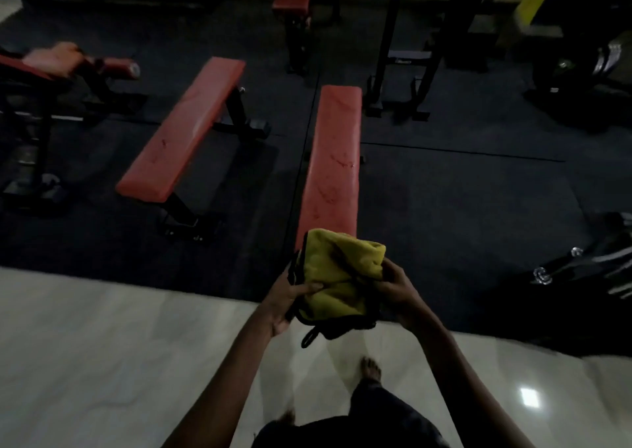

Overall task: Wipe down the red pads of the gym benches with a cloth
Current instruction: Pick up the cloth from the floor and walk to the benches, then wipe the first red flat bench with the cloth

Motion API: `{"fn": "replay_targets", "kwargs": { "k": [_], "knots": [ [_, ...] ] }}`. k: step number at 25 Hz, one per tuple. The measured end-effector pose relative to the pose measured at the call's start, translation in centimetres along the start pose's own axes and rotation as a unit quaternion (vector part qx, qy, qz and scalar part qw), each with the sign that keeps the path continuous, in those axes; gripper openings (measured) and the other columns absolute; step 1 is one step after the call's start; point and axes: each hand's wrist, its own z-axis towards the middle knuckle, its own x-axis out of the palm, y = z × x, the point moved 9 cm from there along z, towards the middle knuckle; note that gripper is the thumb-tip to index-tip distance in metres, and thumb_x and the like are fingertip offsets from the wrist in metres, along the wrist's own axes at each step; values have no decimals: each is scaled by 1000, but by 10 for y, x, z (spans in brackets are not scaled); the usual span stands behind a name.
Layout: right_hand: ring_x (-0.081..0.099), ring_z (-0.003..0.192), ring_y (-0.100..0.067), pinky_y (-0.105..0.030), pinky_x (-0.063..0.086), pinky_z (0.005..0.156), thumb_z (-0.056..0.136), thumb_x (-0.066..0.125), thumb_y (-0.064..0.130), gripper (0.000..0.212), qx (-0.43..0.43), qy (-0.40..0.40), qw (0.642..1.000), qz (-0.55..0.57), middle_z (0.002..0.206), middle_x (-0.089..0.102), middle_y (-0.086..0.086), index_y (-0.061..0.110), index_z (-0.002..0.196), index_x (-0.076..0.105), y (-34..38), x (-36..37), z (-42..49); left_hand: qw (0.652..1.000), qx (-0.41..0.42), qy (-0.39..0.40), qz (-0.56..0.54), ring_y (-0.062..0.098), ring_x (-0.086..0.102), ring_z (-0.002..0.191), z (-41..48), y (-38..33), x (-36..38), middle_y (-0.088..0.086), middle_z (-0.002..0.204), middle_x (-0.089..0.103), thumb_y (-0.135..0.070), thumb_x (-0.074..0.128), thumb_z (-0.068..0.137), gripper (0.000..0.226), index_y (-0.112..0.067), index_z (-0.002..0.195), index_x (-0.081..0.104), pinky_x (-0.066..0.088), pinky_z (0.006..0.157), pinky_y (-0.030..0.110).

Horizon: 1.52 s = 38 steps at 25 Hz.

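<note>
A dark mat (444, 208) is covering most of the room, and a pale shiny floor (102, 345) is lying nearer to the person. Two long red pads are standing over the mat. The right bench pad (337, 160) is running straight away from the person, and the left bench pad (184, 126) is lying at a slant, well apart from it. A smaller red pad (291, 1) is showing far back.

The person is holding a yellow cloth (342, 270) with a black edge in front of the near end of the right bench pad. The picture is dim and blurred, so I cannot tell if the cloth is touching it.

Both hands are close together and gripping the cloth. The left hand (287, 300) is holding its left side with the thumb on top, and the right hand (396, 287) is pinching its right side. A black loop (309, 336) is hanging under the cloth. A bare foot (371, 369) is standing on the pale floor.
</note>
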Motion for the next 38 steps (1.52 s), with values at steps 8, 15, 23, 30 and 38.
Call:
{"fn": "replay_targets", "kwargs": {
  "k": [8, 15, 23, 30, 38],
  "knots": [
    [67, 99, -33, -40, 56, 82, 85, 69, 6, 6, -94, 149, 984, -40, 115, 68, -25, 8, 83, 74, 74, -92, 88, 982, -14, 21, -186, 32, 67, 111, 85, -17, 76, 17, 120, 69, -27, 92, 62, 58, -10, 115, 75, 57, 87, 42],
    [67, 100, -24, -38, 56, 85, 75, 75, 31, 7, -120, 285, 899, -310, 111, 66, -10, 29, 70, 69, 97, -75, 196, 992, -95, -24, -76, 26, 65, 117, 169, -47, 59, 10, 124, 69, -71, 82, 55, 90, -13, 122, 70, 55, 91, 37],
    [64, 101, -10, -23, 52, 82, 71, 62, 14, 47, 24, 270, 918, -289, 116, 59, -11, 6, 117, 52, 105, -107, 328, 977, 34, -139, 158, 2, 68, 100, 259, -106, 31, -14, 97, 73, 11, 77, 77, 48, -14, 114, 61, 53, 85, 23],
    [67, 97, -21, -40, 57, 82, 77, 75, 35, 43, 43, 482, 631, -606, 109, 70, 0, 19, 115, 64, 68, -44, 402, 903, 68, -347, 243, -1, 62, 96, 288, -101, -4, 0, 105, 63, -14, 91, 64, 64, -1, 116, 56, 53, 86, 25],
    [56, 116, -43, -47, 51, 94, 81, 58, 37, 59, -119, 479, 542, -680, 136, 49, -17, 18, 136, 58, -30, 20, 498, 787, -108, -595, 120, 37, 59, 113, 284, 48, -40, 18, 131, 54, -38, 45, 78, 61, -8, 127, 62, 54, 88, 46]
  ]
}}
